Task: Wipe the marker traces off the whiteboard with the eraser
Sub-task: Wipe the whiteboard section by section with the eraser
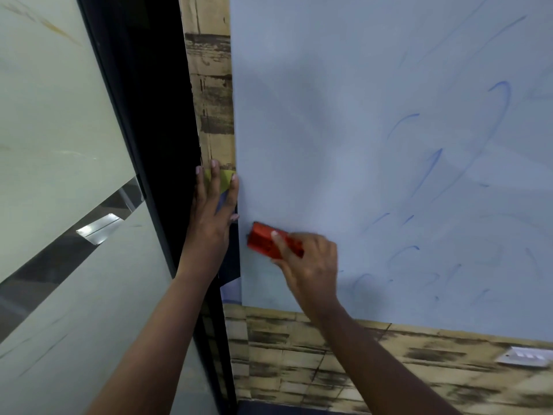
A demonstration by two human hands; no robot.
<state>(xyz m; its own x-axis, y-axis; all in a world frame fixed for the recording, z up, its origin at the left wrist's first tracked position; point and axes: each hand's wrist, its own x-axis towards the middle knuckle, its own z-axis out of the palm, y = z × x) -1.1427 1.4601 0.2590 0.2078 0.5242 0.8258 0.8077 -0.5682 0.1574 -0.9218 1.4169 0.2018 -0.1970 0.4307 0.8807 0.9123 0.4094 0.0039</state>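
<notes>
While its fingers curl around the red eraser (270,241), the right hand (308,265) presses it flat against the whiteboard (344,130) near the board's lower left corner; the eraser sticks out to the upper left of the hand, its far end just beside the board's left edge, and the thumb lies across its top face. The left hand (212,211) is released, its fingers straight and spread, resting flat on the strip of wood-patterned wall (209,85) just left of the board, fingertips over a small yellow-green patch (223,178), the thumb touching the board's edge. The hands are near each other but apart. To the right of the eraser, faint blue marker traces (428,172) are scattered over the board's right half, while the part above the eraser looks plain grey-blue. Below the board the same wall pattern continues, with a white switch plate (525,356) at the right. A dark frame (143,130) and frosted glass (54,130) fill the left.
</notes>
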